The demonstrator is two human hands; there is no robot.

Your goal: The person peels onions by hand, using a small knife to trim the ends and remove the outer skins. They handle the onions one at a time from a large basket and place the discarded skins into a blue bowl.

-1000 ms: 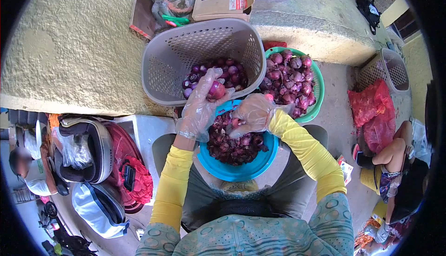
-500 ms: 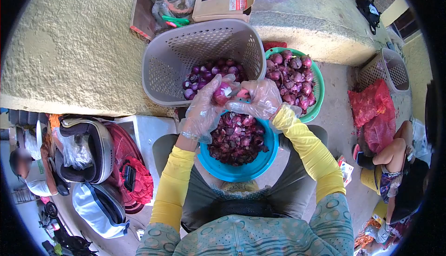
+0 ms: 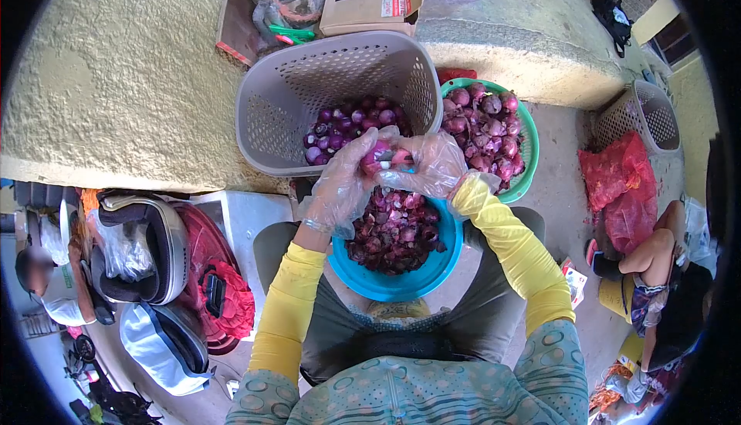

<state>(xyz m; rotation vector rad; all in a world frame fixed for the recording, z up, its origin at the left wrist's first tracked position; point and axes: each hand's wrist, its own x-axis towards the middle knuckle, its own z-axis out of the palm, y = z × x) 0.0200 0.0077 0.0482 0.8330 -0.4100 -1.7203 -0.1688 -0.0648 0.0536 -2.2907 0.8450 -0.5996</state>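
My left hand (image 3: 344,181), in a clear plastic glove, is closed around a red onion (image 3: 373,159) that shows a pale patch. Its fingers meet those of my right hand (image 3: 434,164), gloved the same way and curled in against the onion's side. Something small and reddish shows between the right fingers; I cannot make out what it is. Below both hands stands a blue basin (image 3: 340,270) with dark red onion skins (image 3: 394,232) in it. Just beyond the hands, peeled purple onions (image 3: 336,133) lie in the bottom of a grey perforated basket (image 3: 340,62).
A green basket (image 3: 531,135) of unpeeled onions (image 3: 482,120) stands at the right. An open cardboard box (image 3: 363,8) sits behind the grey basket. Red mesh sacks (image 3: 625,186) lie farther right, near a seated person (image 3: 656,255). Helmets (image 3: 154,247) are at the left.
The onion has turned a little in my left hand, and its pale patch has moved lower. My right fingers have shifted slightly against it. The baskets and basin stay put.
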